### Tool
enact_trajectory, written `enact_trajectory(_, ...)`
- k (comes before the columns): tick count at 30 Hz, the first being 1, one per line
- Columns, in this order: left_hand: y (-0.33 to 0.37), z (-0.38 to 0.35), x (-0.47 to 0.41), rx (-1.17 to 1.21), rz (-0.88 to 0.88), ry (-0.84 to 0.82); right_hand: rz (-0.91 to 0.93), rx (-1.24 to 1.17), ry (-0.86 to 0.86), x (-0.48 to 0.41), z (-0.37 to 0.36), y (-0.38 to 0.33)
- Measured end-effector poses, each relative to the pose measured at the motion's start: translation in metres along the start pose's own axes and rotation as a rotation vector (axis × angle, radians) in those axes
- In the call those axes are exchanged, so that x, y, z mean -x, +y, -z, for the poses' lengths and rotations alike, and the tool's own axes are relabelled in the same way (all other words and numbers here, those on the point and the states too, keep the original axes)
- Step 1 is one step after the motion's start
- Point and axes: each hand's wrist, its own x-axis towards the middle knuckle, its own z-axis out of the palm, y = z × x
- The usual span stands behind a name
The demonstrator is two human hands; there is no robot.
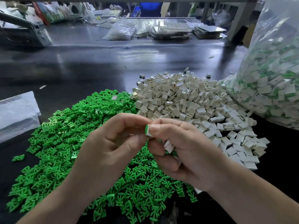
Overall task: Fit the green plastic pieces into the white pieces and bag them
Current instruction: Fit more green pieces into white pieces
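**Green insert seated in white housing, both hands on it**

Green piece sits in the open end of one white piece; only its green edge shows. The pair is held up over the near edge of the green pile, centre of view.

- Left hand: fingers curled, index tip and thumb closing on the green piece from the left.
- Right hand: thumb flat on the white piece's face, pinching it against the index finger. Its lower fingers are curled around spare white pieces in the palm, with a bit of green among them. Can't tell how many.
- Green pile: loose branched inserts spread across the near left of the dark table. One stray insert lies apart at the left.
- White pile: loose square housings, right of and behind the green pile, touching it along the boundary. A few white ones lie on top of the green.
- Big clear bag: stands at the far right, touching the white pile, packed with white-and-green pieces.
- Flat clear plastic bag: lies at the left edge, just beside the green pile.
- Far side of the table: more clear bags and stacked trays, too blurred to read their contents.
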Motion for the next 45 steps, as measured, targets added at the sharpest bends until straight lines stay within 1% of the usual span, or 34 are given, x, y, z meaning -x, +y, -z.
enact_trajectory(3,-0.003,0.002,-0.001,-0.129,0.002,0.050,-0.013,0.019,-0.011,0.000,0.001,-0.001)
enact_trajectory(10,0.000,0.004,-0.004,-0.299,-0.047,0.033,-0.037,0.101,0.033,0.001,0.005,-0.001)
enact_trajectory(12,0.002,0.005,-0.004,-0.352,-0.065,0.025,-0.038,0.158,0.041,0.001,0.005,-0.002)
enact_trajectory(16,0.010,0.005,-0.003,-0.485,-0.133,0.008,-0.053,0.276,0.065,0.000,0.007,-0.001)
enact_trajectory(20,0.013,0.006,-0.003,-0.626,-0.233,-0.038,-0.077,0.327,0.073,-0.001,0.008,0.002)
enact_trajectory(24,0.012,0.005,-0.003,-0.746,-0.308,-0.038,-0.103,0.353,0.083,-0.002,0.009,0.003)
enact_trajectory(28,0.013,0.005,-0.003,-0.708,-0.284,-0.033,-0.127,0.327,0.068,-0.002,0.008,0.002)
enact_trajectory(33,0.012,0.004,-0.002,-0.733,-0.240,-0.006,-0.138,0.288,0.054,-0.002,0.009,0.001)
enact_trajectory(40,0.014,0.000,-0.001,-0.773,-0.182,0.059,-0.095,0.251,0.098,-0.002,0.004,0.004)
enact_trajectory(41,0.015,0.000,0.000,-0.750,-0.159,0.058,-0.093,0.245,0.100,-0.001,0.004,0.004)
enact_trajectory(43,0.016,0.000,0.000,-0.629,-0.093,0.059,-0.093,0.234,0.101,-0.001,0.005,0.002)
enact_trajectory(45,0.016,0.000,0.000,-0.558,-0.077,0.050,-0.098,0.229,0.105,-0.001,0.008,0.001)
